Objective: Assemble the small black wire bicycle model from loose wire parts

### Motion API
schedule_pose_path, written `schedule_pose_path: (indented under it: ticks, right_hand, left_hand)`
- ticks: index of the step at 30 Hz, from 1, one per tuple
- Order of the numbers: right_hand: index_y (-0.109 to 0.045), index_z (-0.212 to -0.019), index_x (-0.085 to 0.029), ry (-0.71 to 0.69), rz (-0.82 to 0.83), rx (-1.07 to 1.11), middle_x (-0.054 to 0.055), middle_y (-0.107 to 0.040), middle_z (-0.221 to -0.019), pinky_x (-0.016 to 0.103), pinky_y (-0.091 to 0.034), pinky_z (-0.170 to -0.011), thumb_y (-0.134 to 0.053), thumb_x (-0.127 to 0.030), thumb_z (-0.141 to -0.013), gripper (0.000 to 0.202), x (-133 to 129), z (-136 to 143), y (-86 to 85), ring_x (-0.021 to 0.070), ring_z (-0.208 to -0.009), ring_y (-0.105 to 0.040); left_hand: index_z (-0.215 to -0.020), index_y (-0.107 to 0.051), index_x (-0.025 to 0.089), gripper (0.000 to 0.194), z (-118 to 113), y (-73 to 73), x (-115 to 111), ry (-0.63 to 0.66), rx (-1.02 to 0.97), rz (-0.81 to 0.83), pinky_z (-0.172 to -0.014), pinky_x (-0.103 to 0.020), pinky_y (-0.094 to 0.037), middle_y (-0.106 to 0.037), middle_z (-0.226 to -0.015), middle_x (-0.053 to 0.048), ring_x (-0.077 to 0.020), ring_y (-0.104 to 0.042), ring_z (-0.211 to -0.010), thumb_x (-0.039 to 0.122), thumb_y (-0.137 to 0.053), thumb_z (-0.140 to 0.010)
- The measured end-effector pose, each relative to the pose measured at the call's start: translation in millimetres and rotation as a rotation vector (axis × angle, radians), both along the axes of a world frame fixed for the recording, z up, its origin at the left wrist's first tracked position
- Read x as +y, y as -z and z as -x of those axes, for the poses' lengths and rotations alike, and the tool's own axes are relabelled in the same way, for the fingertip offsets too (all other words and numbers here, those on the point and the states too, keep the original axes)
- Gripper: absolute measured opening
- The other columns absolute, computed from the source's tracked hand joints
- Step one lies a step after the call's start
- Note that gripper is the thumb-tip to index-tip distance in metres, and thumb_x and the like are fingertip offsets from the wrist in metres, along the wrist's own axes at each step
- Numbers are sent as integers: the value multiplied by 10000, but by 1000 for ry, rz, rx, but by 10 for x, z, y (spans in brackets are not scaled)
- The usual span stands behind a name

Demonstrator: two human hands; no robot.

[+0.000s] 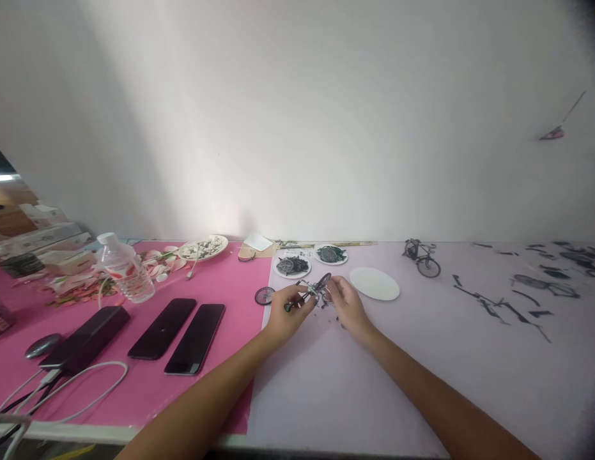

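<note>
Between my two hands, over the pale half of the table, is a partly built miniature bicycle (312, 291) with a dark wheel at its upper end. My left hand (286, 314) is closed around its frame. The fingertips of my right hand (347, 303) pinch at the wheel side; what exactly they grip is partly hidden. A loose spoked wheel (264, 296) lies just left of my left hand. Small dark bits are scattered below the hands. Behind them, one white plate (291, 275) holds dark wheels and another plate (317, 255) holds dark green parts.
A bare white plate (374, 283) is right of my hands. Farther right stand an assembled miniature bicycle (422, 257) and several loose black parts (491, 303). On the pink side are two phones (195, 338), a black power brick (86, 338), cables and a water bottle (127, 269).
</note>
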State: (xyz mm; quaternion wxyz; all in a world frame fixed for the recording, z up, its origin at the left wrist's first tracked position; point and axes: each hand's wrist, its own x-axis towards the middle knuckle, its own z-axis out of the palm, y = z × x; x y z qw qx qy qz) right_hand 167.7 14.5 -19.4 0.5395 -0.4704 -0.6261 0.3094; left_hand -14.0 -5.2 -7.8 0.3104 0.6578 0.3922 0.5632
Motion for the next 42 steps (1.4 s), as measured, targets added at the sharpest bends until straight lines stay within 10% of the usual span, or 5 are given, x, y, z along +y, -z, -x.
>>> schedule_pose_path:
  ticks: [42]
  right_hand:
    - [-600, -789, -218, -67, 10, -105, -5, -560, -691, 281, -410, -664, -453, -512, -1004, 392, -151, 46, -117, 183, -687, -547]
  left_hand:
    - [-863, -747, 158, 207, -9, 93, 59, -54, -9, 21, -516, -205, -386, -685, -727, -21, -93, -512, -564, 360, -743, -816]
